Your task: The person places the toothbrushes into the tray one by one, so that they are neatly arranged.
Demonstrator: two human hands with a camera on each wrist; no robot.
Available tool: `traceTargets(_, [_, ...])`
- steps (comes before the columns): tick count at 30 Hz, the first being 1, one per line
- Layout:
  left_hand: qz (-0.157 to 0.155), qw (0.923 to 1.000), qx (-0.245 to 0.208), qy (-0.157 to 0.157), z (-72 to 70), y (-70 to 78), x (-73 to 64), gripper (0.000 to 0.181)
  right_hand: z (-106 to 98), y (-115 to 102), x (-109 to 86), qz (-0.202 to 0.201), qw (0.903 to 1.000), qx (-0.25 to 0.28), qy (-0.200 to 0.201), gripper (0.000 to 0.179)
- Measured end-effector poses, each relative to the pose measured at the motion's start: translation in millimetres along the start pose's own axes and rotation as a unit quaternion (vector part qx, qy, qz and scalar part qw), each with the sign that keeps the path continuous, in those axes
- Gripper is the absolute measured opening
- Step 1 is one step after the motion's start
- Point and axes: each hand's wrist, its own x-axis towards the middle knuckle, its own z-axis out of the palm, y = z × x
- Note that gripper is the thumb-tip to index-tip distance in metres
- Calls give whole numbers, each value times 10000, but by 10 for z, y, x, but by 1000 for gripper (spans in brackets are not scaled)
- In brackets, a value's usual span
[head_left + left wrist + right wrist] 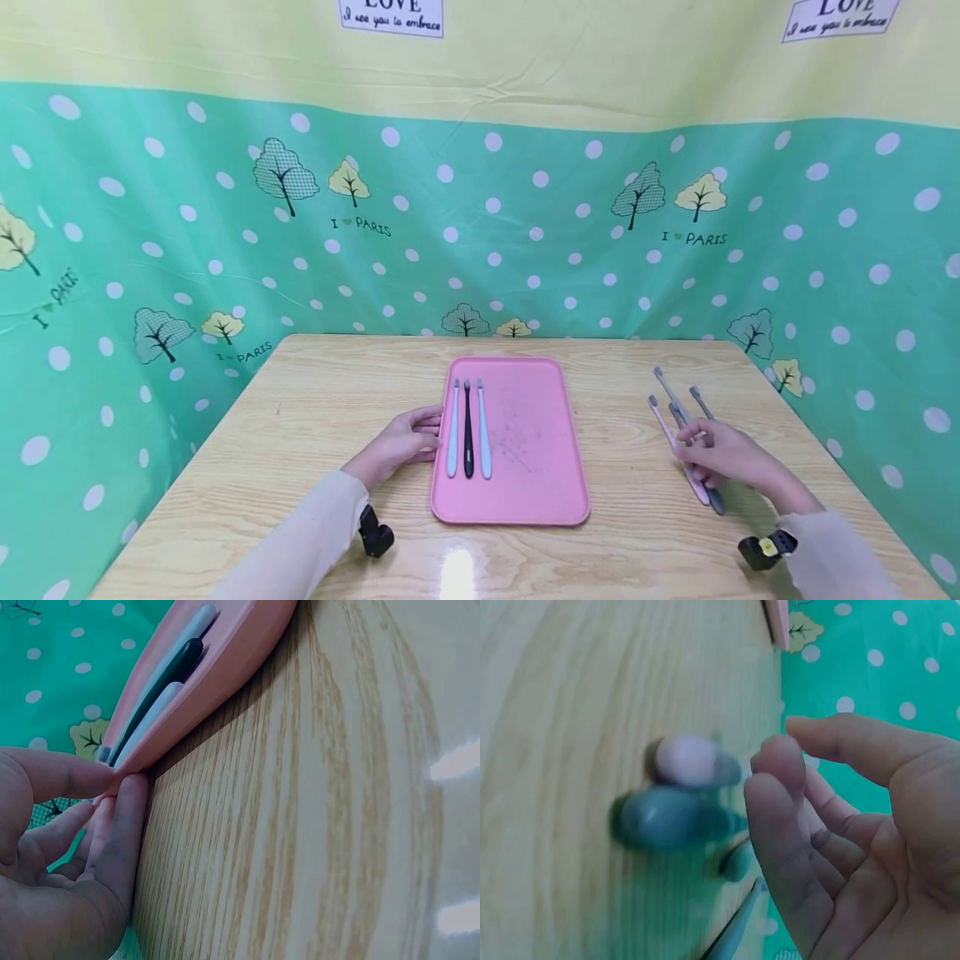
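Observation:
A pink tray lies in the middle of the table, bearing a pale blue toothbrush, a black toothbrush and another pale blue toothbrush side by side. My left hand pinches the tray's left rim; the left wrist view has the thumb and a finger meeting at that rim. Over on the right, my right hand is close above a loose group of toothbrushes, among them a pink toothbrush and a dark grey toothbrush. Its fingers are loosely bent, with nothing between thumb and fingertips in the right wrist view.
The wooden table extends on both sides of the tray, with bare wood between tray and loose toothbrushes. A green and yellow patterned cloth hangs behind and around the table. Each wrist carries a small black camera.

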Motion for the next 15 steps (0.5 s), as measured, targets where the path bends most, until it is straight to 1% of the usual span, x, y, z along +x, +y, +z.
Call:
traceTargets(3, [-27,10000,-28,20,0,1,6,66,-13,46,-26,132,9992,-279,242,33])
traceTargets(6, [-20,10000,-31,27,-3,-3,12,66,-15,73,-37,181,9981,-470,367,32])
traceTargets(10, [-32,10000,-1,57,-1,-2,10,66,-5,94,-41,157,9967,-653,455,33])
traceTargets(15, [-35,10000,4,53,5,1,0,67,13,94,-55,89,9968,-651,458,34])
